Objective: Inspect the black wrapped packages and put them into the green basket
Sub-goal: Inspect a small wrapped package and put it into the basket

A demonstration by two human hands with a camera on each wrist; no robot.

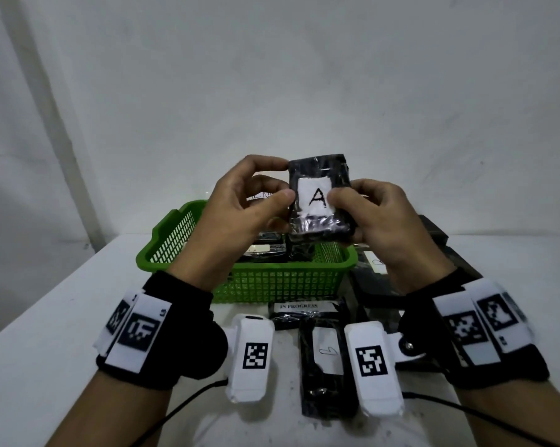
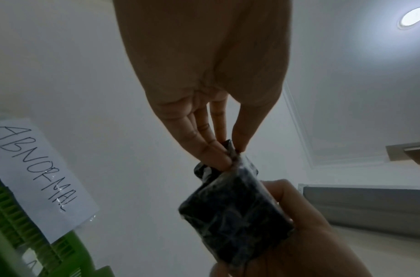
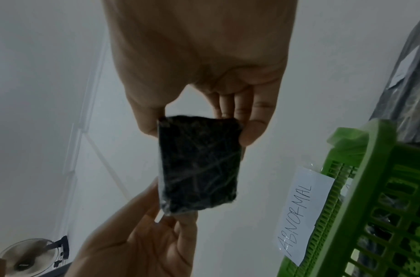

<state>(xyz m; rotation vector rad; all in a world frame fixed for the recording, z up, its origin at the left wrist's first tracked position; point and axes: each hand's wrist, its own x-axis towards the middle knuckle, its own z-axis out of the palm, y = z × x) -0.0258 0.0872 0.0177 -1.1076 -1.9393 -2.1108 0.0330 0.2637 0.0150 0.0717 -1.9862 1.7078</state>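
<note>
Both hands hold one package up over the basket

The left hand (image 1: 240, 201) pinches the package (image 1: 320, 198) at its left edge with thumb and fingertips; the right hand (image 1: 378, 217) grips its right side, thumb on the white label marked "A". The package is upright between them, above the green basket (image 1: 272, 282), which holds more black packages and carries an "ABNORMAL" tag (image 3: 301, 215). Further packages (image 1: 324, 359) lie on the surface (image 1: 46, 317) in front of and right of the basket

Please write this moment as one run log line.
step: inspect | package: label A, held over basket | left hand: pinching | right hand: gripping
</note>
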